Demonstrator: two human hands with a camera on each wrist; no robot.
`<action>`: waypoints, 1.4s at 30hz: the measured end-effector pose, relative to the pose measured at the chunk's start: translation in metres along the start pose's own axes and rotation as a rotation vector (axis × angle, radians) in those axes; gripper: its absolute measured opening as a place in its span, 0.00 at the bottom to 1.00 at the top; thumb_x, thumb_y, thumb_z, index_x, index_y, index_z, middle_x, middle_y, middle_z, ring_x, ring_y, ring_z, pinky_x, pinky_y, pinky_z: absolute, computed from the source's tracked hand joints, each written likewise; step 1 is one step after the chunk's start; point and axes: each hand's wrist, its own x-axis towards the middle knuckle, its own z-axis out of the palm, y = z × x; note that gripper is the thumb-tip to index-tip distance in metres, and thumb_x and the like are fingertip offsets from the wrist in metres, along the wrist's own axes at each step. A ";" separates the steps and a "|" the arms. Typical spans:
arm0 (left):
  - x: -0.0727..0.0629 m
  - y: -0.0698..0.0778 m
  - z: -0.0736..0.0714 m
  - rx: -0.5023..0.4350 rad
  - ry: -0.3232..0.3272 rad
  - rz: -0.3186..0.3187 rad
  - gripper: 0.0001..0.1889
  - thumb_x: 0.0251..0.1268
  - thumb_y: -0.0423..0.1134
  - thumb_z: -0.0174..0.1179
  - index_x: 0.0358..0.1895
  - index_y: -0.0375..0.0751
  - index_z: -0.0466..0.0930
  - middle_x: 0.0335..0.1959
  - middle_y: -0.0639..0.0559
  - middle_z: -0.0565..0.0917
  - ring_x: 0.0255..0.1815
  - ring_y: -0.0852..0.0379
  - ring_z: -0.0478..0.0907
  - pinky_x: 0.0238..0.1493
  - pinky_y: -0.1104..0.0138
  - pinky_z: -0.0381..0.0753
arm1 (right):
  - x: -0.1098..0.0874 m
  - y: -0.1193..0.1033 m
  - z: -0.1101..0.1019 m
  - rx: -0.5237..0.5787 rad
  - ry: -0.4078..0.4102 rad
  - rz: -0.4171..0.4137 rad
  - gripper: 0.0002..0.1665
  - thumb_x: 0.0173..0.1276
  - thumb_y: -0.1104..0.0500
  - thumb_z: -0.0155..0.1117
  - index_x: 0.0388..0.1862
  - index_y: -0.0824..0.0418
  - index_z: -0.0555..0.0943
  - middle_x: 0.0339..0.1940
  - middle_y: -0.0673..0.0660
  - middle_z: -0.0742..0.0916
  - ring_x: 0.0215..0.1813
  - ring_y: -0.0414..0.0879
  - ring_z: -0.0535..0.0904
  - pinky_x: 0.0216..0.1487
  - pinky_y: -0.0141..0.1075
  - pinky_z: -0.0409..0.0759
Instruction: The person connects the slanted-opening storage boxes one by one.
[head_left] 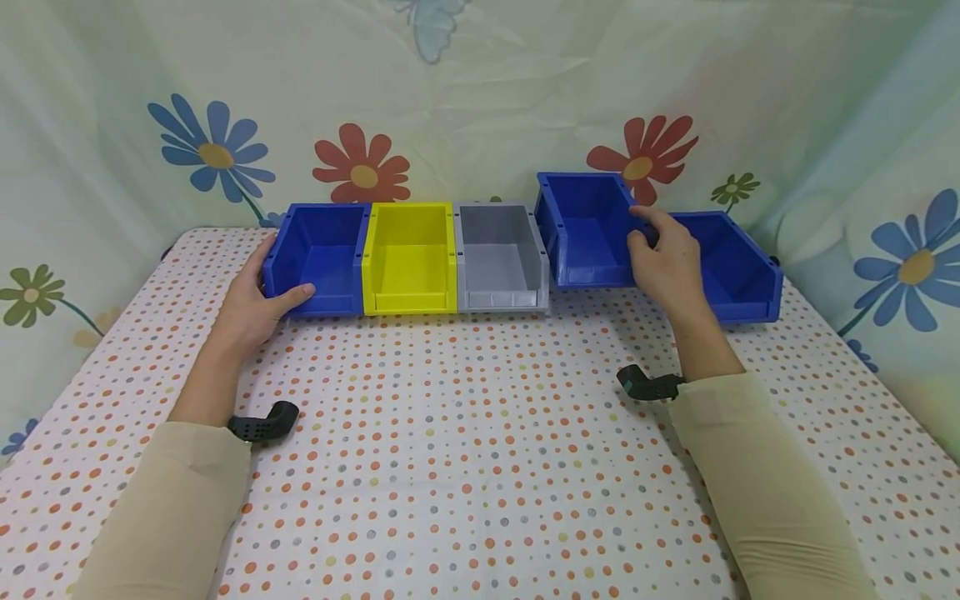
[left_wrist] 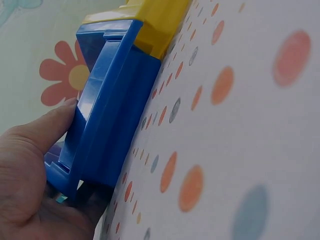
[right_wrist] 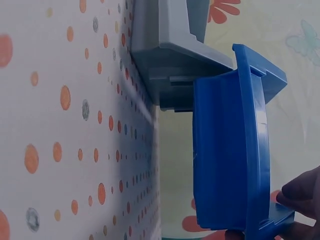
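Observation:
My left hand (head_left: 251, 304) holds the left side of a blue bin (head_left: 318, 283), its thumb over the front lip. That bin stands at the left end of a row, side by side with a yellow bin (head_left: 411, 302) and a grey bin (head_left: 501, 298). Pinched at its right wall by my right hand (head_left: 667, 258), a second blue bin (head_left: 588, 242) is raised off the table beside the grey one. In the right wrist view a gap shows between this blue bin (right_wrist: 220, 150) and the tabletop. Another blue bin (head_left: 738, 296) sits at the far right, partly behind my right hand.
A white dotted cloth (head_left: 450, 433) covers the table. Behind it hangs a flower-printed curtain (head_left: 495, 100), close to the backs of the bins. Black wrist cameras (head_left: 266, 423) are strapped to both wrists.

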 end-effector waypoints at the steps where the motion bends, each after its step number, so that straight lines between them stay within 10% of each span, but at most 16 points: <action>1: 0.000 0.000 0.000 0.001 0.001 -0.001 0.53 0.71 0.52 0.66 0.86 0.65 0.34 0.87 0.44 0.44 0.86 0.34 0.43 0.80 0.35 0.52 | 0.000 0.000 0.000 0.010 -0.009 -0.002 0.29 0.82 0.56 0.46 0.79 0.59 0.69 0.75 0.66 0.75 0.63 0.61 0.77 0.67 0.52 0.76; 4: 0.000 0.000 0.000 0.002 0.004 -0.003 0.53 0.71 0.52 0.66 0.86 0.64 0.34 0.87 0.43 0.44 0.86 0.34 0.43 0.81 0.35 0.52 | 0.001 0.001 0.001 0.018 -0.015 -0.021 0.31 0.82 0.54 0.47 0.81 0.60 0.66 0.80 0.66 0.70 0.82 0.62 0.62 0.82 0.59 0.60; 22: 0.001 -0.001 0.001 0.005 0.002 0.002 0.52 0.71 0.53 0.65 0.86 0.66 0.34 0.87 0.44 0.43 0.86 0.33 0.43 0.80 0.34 0.51 | -0.001 -0.011 0.015 -0.088 0.079 -0.281 0.34 0.79 0.53 0.57 0.79 0.61 0.67 0.81 0.65 0.67 0.83 0.63 0.56 0.82 0.63 0.57; 42: 0.001 0.000 0.002 -0.006 0.005 0.009 0.52 0.72 0.51 0.65 0.86 0.65 0.34 0.87 0.44 0.44 0.86 0.34 0.43 0.81 0.35 0.52 | -0.001 -0.017 0.033 -0.105 -0.072 -0.441 0.34 0.77 0.54 0.59 0.79 0.59 0.69 0.82 0.64 0.67 0.84 0.65 0.54 0.82 0.67 0.52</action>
